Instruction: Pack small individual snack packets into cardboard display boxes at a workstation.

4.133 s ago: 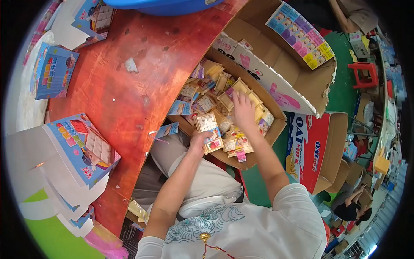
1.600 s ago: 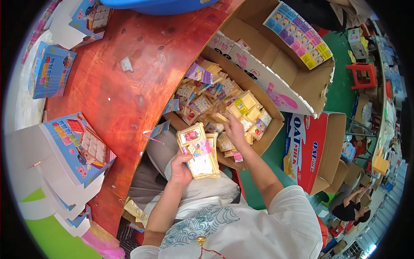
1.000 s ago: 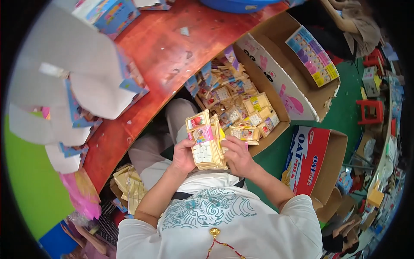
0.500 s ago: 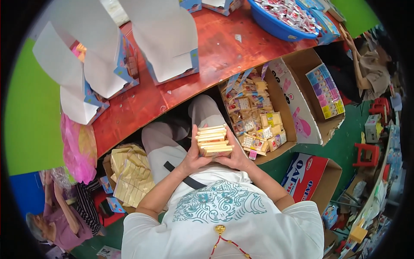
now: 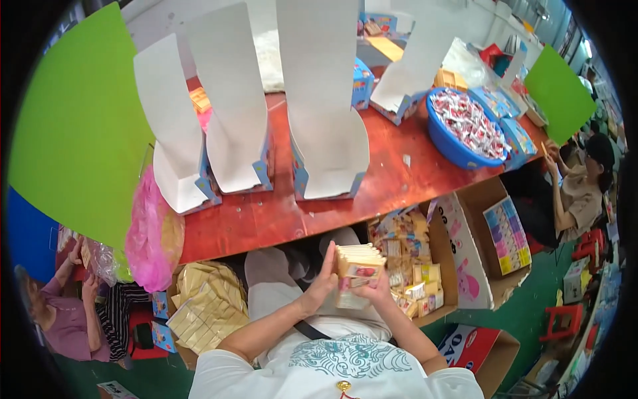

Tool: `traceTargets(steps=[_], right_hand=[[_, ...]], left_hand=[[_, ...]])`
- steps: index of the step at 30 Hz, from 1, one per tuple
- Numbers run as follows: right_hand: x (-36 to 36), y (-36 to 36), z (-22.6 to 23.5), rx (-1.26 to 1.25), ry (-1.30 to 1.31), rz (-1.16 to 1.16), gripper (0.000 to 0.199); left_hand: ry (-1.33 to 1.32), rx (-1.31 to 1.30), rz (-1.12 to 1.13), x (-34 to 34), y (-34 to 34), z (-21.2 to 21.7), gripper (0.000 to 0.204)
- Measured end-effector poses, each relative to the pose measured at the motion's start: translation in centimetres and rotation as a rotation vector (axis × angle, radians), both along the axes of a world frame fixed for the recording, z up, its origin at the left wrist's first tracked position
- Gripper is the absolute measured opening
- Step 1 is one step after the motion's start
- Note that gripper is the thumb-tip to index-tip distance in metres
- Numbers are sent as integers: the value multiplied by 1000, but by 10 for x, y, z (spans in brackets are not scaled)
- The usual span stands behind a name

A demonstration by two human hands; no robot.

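Above my lap I hold a stack of small flat packs (image 5: 361, 265) with cream edges and a printed picture on the front one. My left hand (image 5: 321, 284) presses its fingers along the stack's left side. On the other side, my right hand (image 5: 377, 290) grips it, the thumb lying across the front pack. Just right of the hands stands a carton (image 5: 444, 292) holding many similar loose packs (image 5: 412, 272). Beyond the stack, an open display box (image 5: 330, 174) with a white inside and a tall raised flap sits at the edge of the red table (image 5: 266, 223).
Two more open display boxes (image 5: 236, 174) (image 5: 181, 189) stand to the left, near a pink plastic bag (image 5: 151, 233). A blue basin (image 5: 458, 151) of small sachets is on the right. Wrapped yellow packs (image 5: 206, 302) lie at my left. Co-workers sit at both sides.
The view has tilted up, showing more of the table. The stack has been turned so a printed front faces me, and my right thumb now lies across it.
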State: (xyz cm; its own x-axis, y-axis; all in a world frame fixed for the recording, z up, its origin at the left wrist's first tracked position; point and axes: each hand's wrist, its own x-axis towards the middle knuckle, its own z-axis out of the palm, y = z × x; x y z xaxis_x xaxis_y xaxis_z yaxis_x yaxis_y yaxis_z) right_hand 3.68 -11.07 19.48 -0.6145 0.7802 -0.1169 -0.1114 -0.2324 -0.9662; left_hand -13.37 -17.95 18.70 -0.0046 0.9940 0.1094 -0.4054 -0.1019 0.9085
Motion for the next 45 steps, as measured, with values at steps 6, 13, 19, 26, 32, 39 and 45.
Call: traceTargets(steps=[6, 13, 19, 26, 32, 39, 45], right_hand=[[-30, 65, 107, -307, 440, 100, 64], [-109, 150, 172, -498, 413, 166, 52], [-119, 215, 171, -488, 200, 30, 38], [-144, 241, 208, -288, -215, 183, 37], [-179, 242, 207, -185, -264, 158, 37], [-185, 243, 175, 292, -450, 191, 40], [-181, 244, 126, -269, -393, 248, 34]], left_hand=[[1100, 427, 660, -105, 78, 114, 61], [1875, 365, 426, -167, 156, 138, 35], [1954, 616, 268, -132, 141, 162, 25], [1728, 703, 287, -111, 149, 143, 25], [1613, 785, 377, -100, 152, 133, 26], [1263, 976, 728, -103, 136, 120, 30], [921, 475, 892, -129, 147, 100, 59]])
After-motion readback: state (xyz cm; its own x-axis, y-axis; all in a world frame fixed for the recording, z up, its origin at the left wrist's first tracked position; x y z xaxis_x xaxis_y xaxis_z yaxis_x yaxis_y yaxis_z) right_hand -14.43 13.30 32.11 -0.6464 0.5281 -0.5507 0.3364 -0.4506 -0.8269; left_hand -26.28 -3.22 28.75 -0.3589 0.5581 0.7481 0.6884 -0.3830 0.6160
